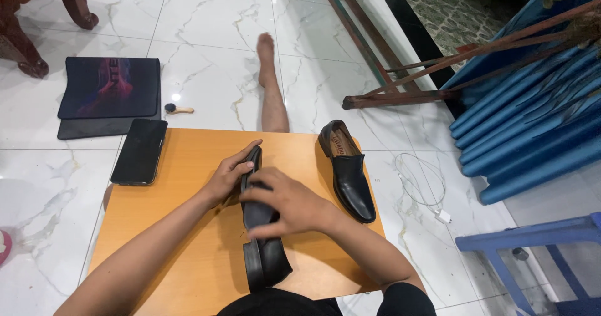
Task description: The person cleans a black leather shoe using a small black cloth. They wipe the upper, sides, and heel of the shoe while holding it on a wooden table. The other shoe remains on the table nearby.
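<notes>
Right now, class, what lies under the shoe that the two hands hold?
Under the held shoe lies the orange board, bare around it. The left hand and right hand cover the shoe's middle, so the board directly beneath cannot be seen.

Both forearms came up from the bottom of the frame bare, no sleeves reaching as far as the wrists. The left hand [230, 173] showed no ring, no watch, no glove; the right hand [287, 202] was the same, plain fingers and short nails. Down at the bottom centre sat a strip of black clothing [275, 302] across the lap. Up in the upper middle one lower leg [273, 100] ran out unclothed, ending in a bare foot [265, 44], no sock or shoe on it.
</notes>
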